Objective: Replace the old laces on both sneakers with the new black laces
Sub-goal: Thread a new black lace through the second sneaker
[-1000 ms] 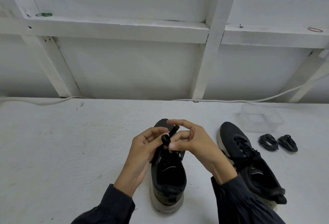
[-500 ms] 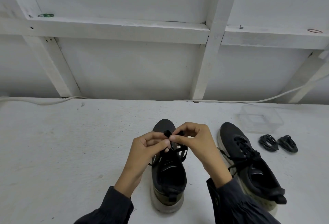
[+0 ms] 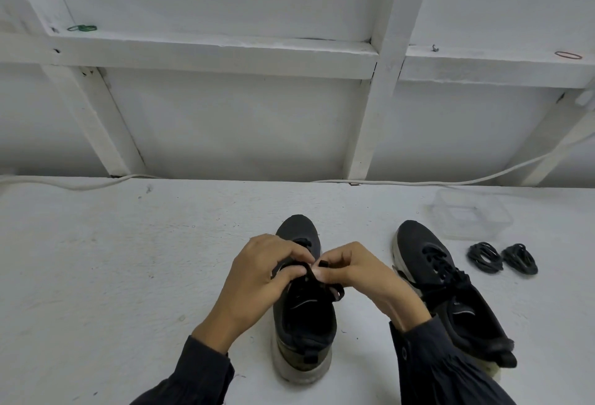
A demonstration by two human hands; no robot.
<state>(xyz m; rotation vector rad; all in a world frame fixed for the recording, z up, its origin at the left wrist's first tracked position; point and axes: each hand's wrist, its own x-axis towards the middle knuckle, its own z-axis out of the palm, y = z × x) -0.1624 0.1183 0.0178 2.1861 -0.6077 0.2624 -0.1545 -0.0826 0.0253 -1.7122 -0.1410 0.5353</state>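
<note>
2 black sneakers stand on the white tabletop, toes pointing away from the person. The middle sneaker sits directly under the hands, its heel toward the person, between the 2 dark sleeves. The left hand and the right hand meet fingertip to fingertip above its eyelet rows, both with fingers curled in tight. Each pinches the black lace between thumb and forefinger. A short end of it pokes up at the right hand's fingertips, and a slack loop droops below the right thumb onto the shoe's side. Which eyelet the lace passes through I cannot tell, since the fingers hide it.

The second sneaker lies just to the right of the right hand, angled a little outward, with the right wrist and sleeve in front of part of it; black laces are threaded through its eyelets. Further right, well apart from both hands, 2 coils of black lace lie side by side, almost touching: the nearer coil and the outer coil. Just beyond them stands a clear plastic container. Beyond the hands, a white cable runs along the tabletop's far edge against the white framed wall
</note>
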